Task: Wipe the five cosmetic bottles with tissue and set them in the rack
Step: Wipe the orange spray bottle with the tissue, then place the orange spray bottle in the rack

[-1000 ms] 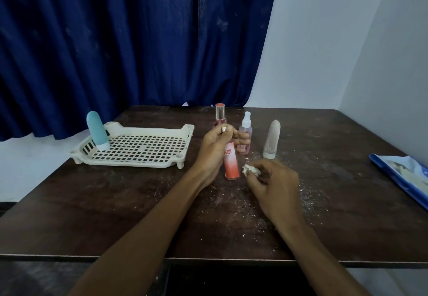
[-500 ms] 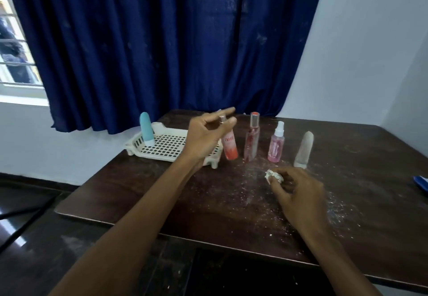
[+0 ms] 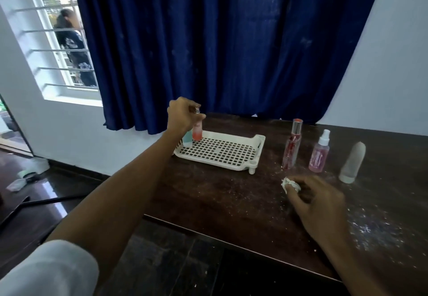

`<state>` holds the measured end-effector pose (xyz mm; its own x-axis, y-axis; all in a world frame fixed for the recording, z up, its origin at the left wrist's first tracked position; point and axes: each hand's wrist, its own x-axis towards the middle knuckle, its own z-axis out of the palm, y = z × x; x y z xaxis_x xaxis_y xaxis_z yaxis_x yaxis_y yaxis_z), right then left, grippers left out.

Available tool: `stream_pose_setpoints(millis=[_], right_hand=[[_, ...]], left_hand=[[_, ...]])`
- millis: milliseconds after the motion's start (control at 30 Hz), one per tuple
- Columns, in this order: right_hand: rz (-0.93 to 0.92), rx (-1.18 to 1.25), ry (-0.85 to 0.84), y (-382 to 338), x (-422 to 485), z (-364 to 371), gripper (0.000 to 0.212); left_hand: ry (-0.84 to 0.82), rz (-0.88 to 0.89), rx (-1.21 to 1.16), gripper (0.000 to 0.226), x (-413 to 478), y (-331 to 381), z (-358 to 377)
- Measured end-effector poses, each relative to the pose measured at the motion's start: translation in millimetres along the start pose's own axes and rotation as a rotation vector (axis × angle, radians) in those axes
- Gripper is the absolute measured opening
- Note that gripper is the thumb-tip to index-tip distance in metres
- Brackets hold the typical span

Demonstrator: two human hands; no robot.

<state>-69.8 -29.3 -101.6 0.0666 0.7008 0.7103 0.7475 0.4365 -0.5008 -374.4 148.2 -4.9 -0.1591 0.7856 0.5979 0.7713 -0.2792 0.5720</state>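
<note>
From the head camera, the left hand (image 3: 183,117) reaches out over the far left corner of the white slotted rack (image 3: 231,156), fingers closed around the upper part of an orange-pink bottle (image 3: 197,130) with a silver top. The bottle stands upright with its base at the rack's grid, though whether it touches the grid cannot be told. Just beside it, partly hidden behind the wrist, a pale blue bottle (image 3: 187,140) stands in the same corner of the rack. The right hand (image 3: 317,200) rests low over the dark wooden table (image 3: 231,203), its fingertips pinched on a crumpled wad of white tissue (image 3: 289,184). Right of the rack, three bottles stand upright on the table in a row, apart from each other: a tall clear bottle with red contents (image 3: 292,148), a pink spray bottle (image 3: 319,155) with a white nozzle, and a frosted white bottle (image 3: 352,162) with a rounded top. White crumbs and dust are scattered over the table around the right hand. A dark blue curtain (image 3: 231,41) hangs behind the table.
</note>
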Motion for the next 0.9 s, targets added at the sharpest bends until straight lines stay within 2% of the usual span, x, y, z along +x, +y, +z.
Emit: stream_pose_setpoints(millis=[200,633,900], right_hand=[[-0.07,-0.052,-0.026,-1.3,-2.8,1.3,0.025],[-0.087,-0.054,-0.028,-1.5,-1.9,2.1,0.024],[-0.074,-0.048,-0.033,0.4,-1.5,2.8,0.021]], left_hand=[[-0.049,-0.079,0.025,0.033,11.1,-1.7,7.9],[-0.099,-0.143,0.04,0.021,3.1,-11.0,17.4],[-0.094,-0.145,0.025,0.025,5.6,-10.0,18.6]])
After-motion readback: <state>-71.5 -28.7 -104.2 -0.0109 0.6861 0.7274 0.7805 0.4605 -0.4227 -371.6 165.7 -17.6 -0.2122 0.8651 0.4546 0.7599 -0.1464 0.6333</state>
